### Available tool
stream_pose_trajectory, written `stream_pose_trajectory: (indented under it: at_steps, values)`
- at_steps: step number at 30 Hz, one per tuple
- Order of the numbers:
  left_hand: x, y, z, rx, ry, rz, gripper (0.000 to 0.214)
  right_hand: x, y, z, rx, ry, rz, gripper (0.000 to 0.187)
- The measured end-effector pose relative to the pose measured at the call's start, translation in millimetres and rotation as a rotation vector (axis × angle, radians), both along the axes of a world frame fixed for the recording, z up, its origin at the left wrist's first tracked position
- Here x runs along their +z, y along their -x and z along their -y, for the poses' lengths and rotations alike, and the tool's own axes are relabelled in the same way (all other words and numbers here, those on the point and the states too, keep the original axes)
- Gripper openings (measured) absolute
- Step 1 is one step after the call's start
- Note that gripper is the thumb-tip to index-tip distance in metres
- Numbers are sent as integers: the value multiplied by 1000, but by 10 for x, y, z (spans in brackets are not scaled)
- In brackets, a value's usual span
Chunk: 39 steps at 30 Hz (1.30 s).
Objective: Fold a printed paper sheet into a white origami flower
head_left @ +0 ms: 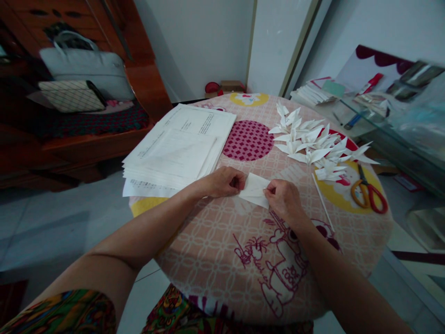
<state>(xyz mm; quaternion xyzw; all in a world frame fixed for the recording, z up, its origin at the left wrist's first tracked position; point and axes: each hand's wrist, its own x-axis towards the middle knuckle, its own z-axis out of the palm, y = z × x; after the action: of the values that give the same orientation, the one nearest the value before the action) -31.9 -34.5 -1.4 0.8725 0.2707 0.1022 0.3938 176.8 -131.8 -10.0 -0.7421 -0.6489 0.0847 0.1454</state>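
A small folded square of white paper [255, 185] lies on the round table in front of me, with a crease across it. My left hand [225, 182] pinches its left edge, fingers curled. On the opposite side my right hand [283, 197] grips the right edge between thumb and fingers. Beyond the left hand sits a stack of printed paper sheets [184, 125], with smaller blank sheets [177, 150] on top. Several folded white paper cranes [306, 139] are heaped past the right hand.
Scissors [368, 190] with orange and red handles and a thin white stick [323, 204] rest at the right on the patterned tablecloth [208, 241]. A glass shelf [392, 139] holding papers and clutter borders the table. A wooden bench [146, 88] with bags stands at left.
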Motion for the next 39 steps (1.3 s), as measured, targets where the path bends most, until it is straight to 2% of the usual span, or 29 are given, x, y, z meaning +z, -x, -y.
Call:
stream_pose_trajectory:
  at_steps: [3,8,11,19,24,39]
  values:
    - [-3,-14,11,21,7,42,17,3,3,-3,-9,12,1,15]
    - [4,-82,75,147,-99,161,20,5,6,1,-8,18,7,15]
    - [-14,-93,82,118,-113,169,22,4,3,7,0,4,3,16]
    - [-38,-62,42,71,-22,274,29,-5,-7,6,0,-1,-23,14]
    - [-52,-68,65,-2,-34,173,31,-16,-19,10,15,-16,-40,13]
    - [-70,-81,47,-67,-107,93,32,-29,-33,31,35,-29,-28,13]
